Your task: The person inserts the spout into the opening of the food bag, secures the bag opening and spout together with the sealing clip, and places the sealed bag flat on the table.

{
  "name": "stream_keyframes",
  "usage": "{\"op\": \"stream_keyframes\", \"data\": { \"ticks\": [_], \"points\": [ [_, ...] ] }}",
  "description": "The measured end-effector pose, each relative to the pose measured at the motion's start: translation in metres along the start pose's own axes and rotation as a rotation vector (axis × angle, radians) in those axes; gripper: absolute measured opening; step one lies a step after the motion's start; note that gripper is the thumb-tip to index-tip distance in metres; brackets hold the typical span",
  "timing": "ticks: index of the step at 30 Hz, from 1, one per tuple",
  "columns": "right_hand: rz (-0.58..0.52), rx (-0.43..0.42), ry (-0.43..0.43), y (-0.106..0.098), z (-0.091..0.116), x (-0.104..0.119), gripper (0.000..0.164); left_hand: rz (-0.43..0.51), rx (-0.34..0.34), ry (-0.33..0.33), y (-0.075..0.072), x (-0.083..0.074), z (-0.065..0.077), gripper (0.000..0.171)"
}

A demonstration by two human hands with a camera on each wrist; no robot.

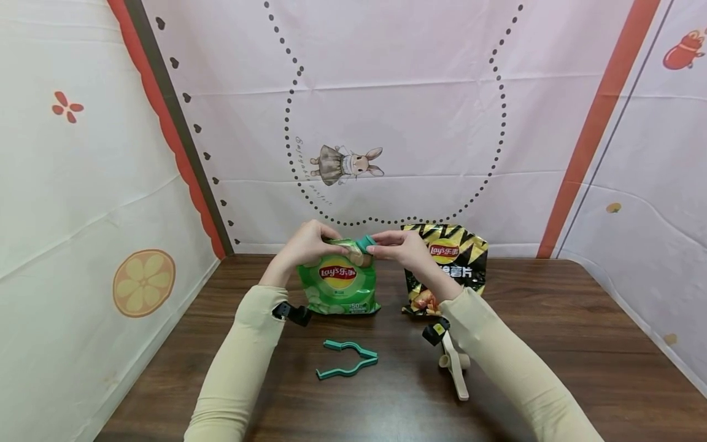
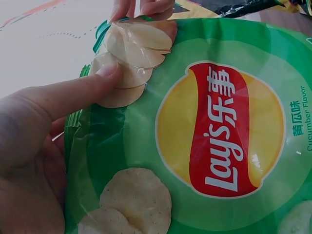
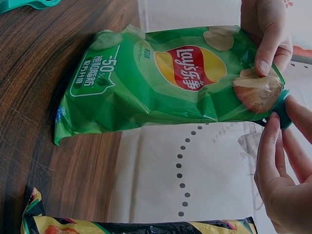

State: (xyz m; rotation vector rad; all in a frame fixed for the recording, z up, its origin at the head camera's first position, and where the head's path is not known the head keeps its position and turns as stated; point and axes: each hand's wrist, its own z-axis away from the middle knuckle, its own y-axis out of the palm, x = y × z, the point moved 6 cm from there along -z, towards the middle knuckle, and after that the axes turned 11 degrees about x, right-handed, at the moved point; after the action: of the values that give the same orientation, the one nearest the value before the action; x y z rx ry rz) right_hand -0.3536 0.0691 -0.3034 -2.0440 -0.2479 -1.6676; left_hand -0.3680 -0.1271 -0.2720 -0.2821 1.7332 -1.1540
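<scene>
A green Lay's potato chip bag (image 1: 337, 288) stands upright near the back of the table. My left hand (image 1: 306, 248) grips its top edge, with the thumb (image 2: 92, 85) pressed on the front over the printed chips and the other fingers behind the bag. At the bag's top corner, my right hand (image 1: 400, 248) pinches a small teal cap-like piece (image 3: 282, 108) between thumb and fingers. That piece sits right against the bag's edge; the fingertips cover part of it. On the table in front of the bag lies a teal hinged bag clip (image 1: 353, 368), its two arms spread apart.
A black and yellow Lay's bag (image 1: 472, 245) stands on the right, partly behind my right forearm. Near that forearm lies a beige clip (image 1: 456, 371) with a short tube-shaped piece (image 1: 465, 361). A printed cloth (image 1: 420, 123) rises behind the wooden table (image 1: 552, 319).
</scene>
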Motion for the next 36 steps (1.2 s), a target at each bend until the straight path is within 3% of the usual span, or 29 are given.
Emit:
{"op": "stream_keyframes", "data": {
  "ticks": [11,22,36],
  "points": [
    [0.02,0.013,-0.008,-0.001,-0.002,0.002,0.039,-0.009,0.003,0.012,0.004,0.0,-0.002,0.017],
    [0.008,0.036,-0.026,-0.001,-0.002,0.005,0.038,0.044,-0.046,0.03,0.012,-0.003,-0.001,0.013],
    [0.021,0.047,-0.039,0.0,-0.004,0.004,0.037,0.113,-0.081,0.026,0.014,0.006,-0.004,0.01]
  ]
}}
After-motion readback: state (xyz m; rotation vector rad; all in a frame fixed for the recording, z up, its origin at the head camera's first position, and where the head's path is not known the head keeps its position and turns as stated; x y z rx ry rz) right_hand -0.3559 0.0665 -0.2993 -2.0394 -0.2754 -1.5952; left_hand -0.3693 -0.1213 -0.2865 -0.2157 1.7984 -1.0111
